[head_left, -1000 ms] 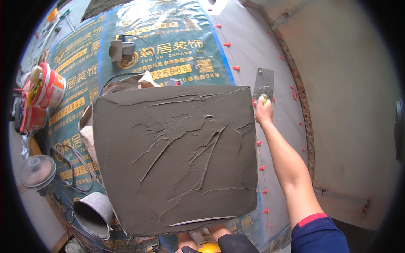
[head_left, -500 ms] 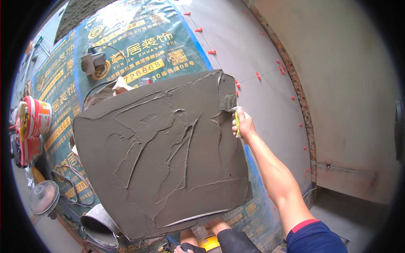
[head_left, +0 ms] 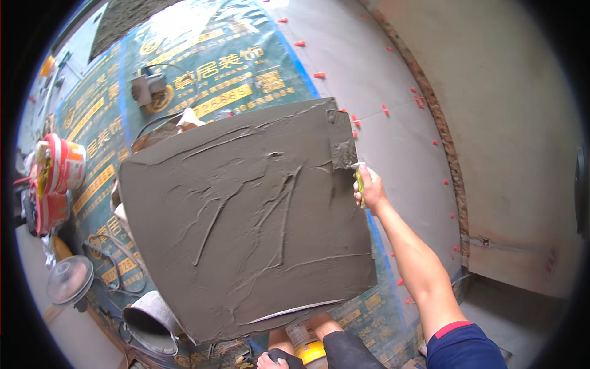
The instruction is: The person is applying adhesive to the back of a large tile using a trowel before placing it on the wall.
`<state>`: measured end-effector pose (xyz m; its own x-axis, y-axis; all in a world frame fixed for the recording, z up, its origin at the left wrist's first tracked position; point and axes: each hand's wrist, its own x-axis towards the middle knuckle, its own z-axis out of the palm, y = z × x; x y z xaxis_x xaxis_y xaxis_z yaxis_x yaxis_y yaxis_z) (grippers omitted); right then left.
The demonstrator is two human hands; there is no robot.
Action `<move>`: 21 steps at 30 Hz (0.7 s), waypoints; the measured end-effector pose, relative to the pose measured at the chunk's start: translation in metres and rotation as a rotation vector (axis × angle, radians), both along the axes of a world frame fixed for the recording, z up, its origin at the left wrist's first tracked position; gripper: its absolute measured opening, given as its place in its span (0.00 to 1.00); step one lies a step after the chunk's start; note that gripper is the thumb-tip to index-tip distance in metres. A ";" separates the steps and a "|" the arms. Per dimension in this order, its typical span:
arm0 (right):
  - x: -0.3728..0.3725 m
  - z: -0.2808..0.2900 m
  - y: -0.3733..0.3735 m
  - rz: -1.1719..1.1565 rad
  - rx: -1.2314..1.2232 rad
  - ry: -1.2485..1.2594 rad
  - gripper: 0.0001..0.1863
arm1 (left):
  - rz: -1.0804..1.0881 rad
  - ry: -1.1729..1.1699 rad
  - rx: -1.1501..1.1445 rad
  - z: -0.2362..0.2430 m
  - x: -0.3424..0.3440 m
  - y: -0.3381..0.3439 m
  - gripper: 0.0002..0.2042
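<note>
A large square tile (head_left: 246,221) coated with wet grey mortar fills the middle of the view, its surface streaked with ridges. My right hand (head_left: 367,187) grips the green-handled trowel (head_left: 343,142), whose mortar-covered blade lies flat on the tile's upper right corner. My left hand (head_left: 270,360) shows only in part at the lower edge, under the tile's bottom edge; its grip is hidden.
A green printed floor sheet (head_left: 184,67) covers the ground behind the tile. Laid grey floor tiles (head_left: 375,80) with red spacers run to the right. Red-and-white buckets (head_left: 58,169) stand at the left, a grey bucket (head_left: 147,320) at lower left, a small machine (head_left: 147,89) with cable above.
My right hand brought the trowel from beyond the tile's right edge onto its upper right corner. The view shifted, so the tile now sits further right and lower.
</note>
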<state>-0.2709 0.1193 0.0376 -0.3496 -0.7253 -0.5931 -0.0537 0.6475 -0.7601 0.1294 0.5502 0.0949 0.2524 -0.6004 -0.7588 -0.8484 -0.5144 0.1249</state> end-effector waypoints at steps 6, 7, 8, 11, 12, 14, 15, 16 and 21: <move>0.092 -0.013 -0.029 0.052 -0.006 -0.119 0.27 | 0.083 -0.010 -0.057 -0.014 0.007 0.027 0.22; 0.119 -0.016 -0.031 0.096 -0.001 -0.117 0.27 | 0.109 -0.005 -0.066 -0.015 0.011 0.030 0.22; 0.147 -0.018 -0.031 0.154 -0.001 -0.128 0.26 | 0.131 -0.021 -0.016 -0.012 0.015 0.033 0.23; 0.230 -0.015 -0.032 0.281 -0.005 -0.174 0.25 | 0.185 -0.012 0.011 -0.011 0.018 0.040 0.25; 0.248 -0.015 -0.033 0.329 -0.005 -0.151 0.25 | 0.217 0.008 0.012 -0.010 0.014 0.037 0.25; 0.303 -0.012 -0.029 0.402 0.012 -0.149 0.24 | 0.243 0.018 -0.008 -0.015 0.020 0.046 0.24; 0.326 -0.010 -0.026 0.459 0.009 -0.150 0.25 | 0.272 0.015 -0.019 -0.018 0.020 0.048 0.24; 0.346 -0.007 -0.021 0.513 0.009 -0.147 0.25 | 0.291 0.023 -0.041 -0.017 0.022 0.050 0.24; 0.417 0.004 -0.023 0.891 -0.047 0.025 0.28 | 0.403 0.052 -0.066 -0.015 0.030 0.061 0.25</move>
